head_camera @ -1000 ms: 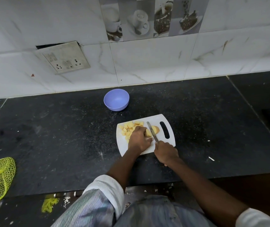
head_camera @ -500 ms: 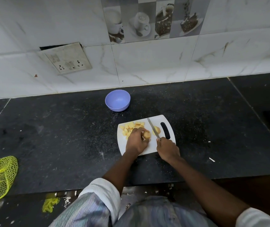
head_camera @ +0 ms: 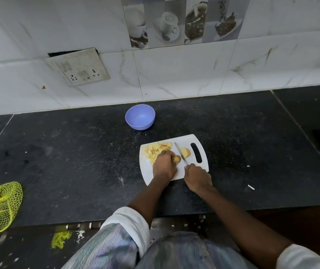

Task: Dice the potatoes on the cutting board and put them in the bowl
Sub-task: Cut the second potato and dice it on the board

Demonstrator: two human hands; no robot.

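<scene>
While the left hand pinches a firm, slippery potato half mid-board, the right hand grips the knife; best held by its skin.

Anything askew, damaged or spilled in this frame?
Yes. The switch plate on the wall tiles hangs crooked, with a dark gap showing above it. White scraps lie on the dark counter right of the cutting board. The cutting itself looks ordinary.

Matt white plastic cutting board; smooth lilac plastic bowl; speckled black stone counter; glossy marble-look tiles.
</scene>
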